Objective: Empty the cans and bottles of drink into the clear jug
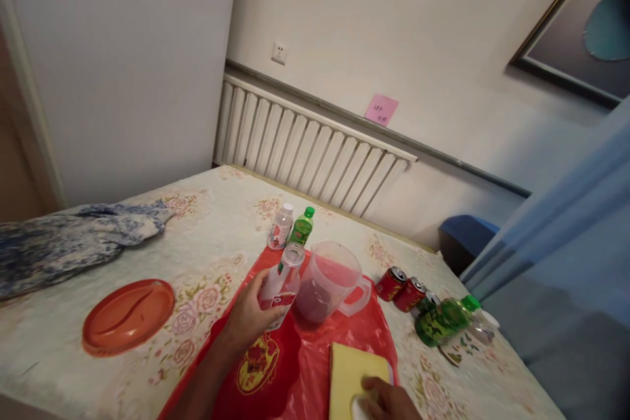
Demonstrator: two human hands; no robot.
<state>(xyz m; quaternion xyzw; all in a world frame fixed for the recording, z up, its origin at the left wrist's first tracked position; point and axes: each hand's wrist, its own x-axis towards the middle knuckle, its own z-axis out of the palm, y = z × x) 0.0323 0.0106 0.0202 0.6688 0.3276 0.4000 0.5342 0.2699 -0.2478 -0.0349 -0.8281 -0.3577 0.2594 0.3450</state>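
Observation:
My left hand (251, 315) is closed round a clear plastic bottle (291, 265) with a red and white label. The bottle has no cap on and tilts slightly, in front of a translucent pitcher (327, 289) with a handle. Dark reddish contents show through the pitcher's wall. Down at the bottom edge, my right hand (388, 399) has curled fingers over a flat yellow rectangular thing (352, 367), perhaps a notebook or folded cloth. A small white round object (359, 409) shows at those fingertips; its kind is unclear, and the view cuts it off.
Red plastic sheeting (315, 348) lies beneath the pitcher. Behind stand a white-capped bottle (281, 226) and a green bottle (302, 227). Red cans (391, 284) and a large green bottle (445, 321) are at right. An orange plate (128, 316) and patterned cloth (83, 239) lie left.

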